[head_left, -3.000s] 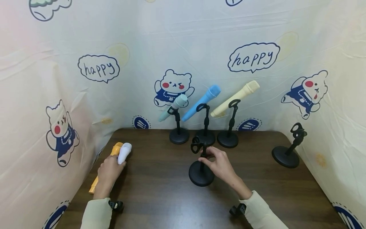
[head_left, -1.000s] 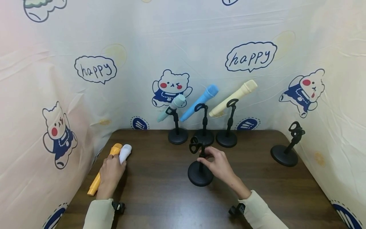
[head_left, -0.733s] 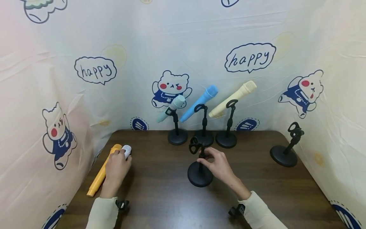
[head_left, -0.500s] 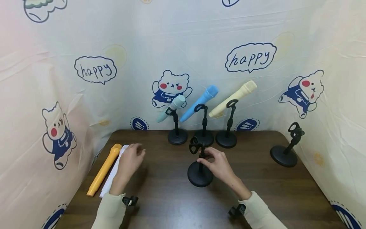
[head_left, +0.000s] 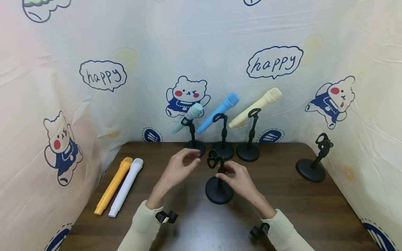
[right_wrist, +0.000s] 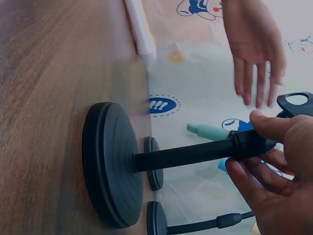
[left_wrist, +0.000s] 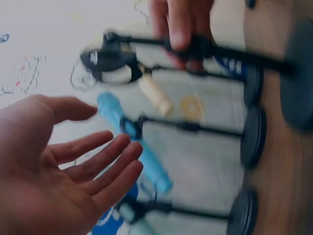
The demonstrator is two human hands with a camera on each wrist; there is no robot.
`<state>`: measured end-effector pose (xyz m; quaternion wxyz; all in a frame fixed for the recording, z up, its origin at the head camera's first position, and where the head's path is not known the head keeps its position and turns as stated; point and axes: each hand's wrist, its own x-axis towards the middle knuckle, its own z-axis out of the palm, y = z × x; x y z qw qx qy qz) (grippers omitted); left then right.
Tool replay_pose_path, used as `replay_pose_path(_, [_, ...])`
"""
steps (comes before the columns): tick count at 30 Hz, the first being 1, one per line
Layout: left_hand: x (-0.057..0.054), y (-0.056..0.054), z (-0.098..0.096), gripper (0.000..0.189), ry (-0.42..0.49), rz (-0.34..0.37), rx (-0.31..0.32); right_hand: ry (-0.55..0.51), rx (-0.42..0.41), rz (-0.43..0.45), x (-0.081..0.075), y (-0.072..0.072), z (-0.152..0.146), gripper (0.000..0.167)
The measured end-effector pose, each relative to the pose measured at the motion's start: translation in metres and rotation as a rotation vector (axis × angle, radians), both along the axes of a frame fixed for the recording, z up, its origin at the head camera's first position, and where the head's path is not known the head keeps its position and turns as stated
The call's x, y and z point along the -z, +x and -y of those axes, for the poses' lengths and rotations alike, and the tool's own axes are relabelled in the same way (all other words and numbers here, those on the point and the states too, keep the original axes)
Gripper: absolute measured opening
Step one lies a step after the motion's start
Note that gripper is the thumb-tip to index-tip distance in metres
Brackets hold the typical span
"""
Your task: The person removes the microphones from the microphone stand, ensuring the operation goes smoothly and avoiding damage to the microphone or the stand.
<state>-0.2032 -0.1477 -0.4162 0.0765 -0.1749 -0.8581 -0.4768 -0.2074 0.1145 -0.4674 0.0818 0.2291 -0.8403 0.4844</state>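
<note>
Mic stand (head_left: 220, 192) stood upright on table (head_left: 282, 184), my twelve o'clock. My right hand (head_left: 241, 178) pinched its pole (right_wrist: 186, 155); my left hand (head_left: 178, 169), fingers loosely spread, held nothing at base's (right_wrist: 115, 169) ten o'clock. Steady pinch seemed best.

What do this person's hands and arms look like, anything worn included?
The plain, pale cream fabric left sleeve and matching right sleeve end near the wrists. A small, black, boxy device sits beside each cuff. The left hand and right hand wear no gloves.
</note>
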Motion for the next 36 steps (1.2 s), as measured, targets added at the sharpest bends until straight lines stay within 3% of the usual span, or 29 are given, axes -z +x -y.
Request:
replay_pose_path(4, [0.001,0.002,-0.025,0.057,0.1,0.052,0.114,0.005,0.001,-0.006,0.0,0.0,0.0,0.03])
replay_pose_path(10, [0.007,0.001,-0.05,0.064,0.227,0.056,0.186,0.008,0.061,-0.002,0.001,0.0,0.005,0.036])
replay_pose_path(18, [0.01,-0.003,-0.053,0.05,0.271,0.037,0.132,-0.004,0.115,0.003,0.003,0.002,0.01,0.031])
replay_pose_path(30, [0.012,-0.011,-0.049,0.041,0.278,0.042,0.15,-0.032,0.135,-0.054,0.003,0.003,0.009,0.024])
replay_pose_path(36, [0.011,-0.013,-0.049,0.039,0.276,0.038,0.167,-0.024,0.103,-0.06,0.001,0.003,0.006,0.022])
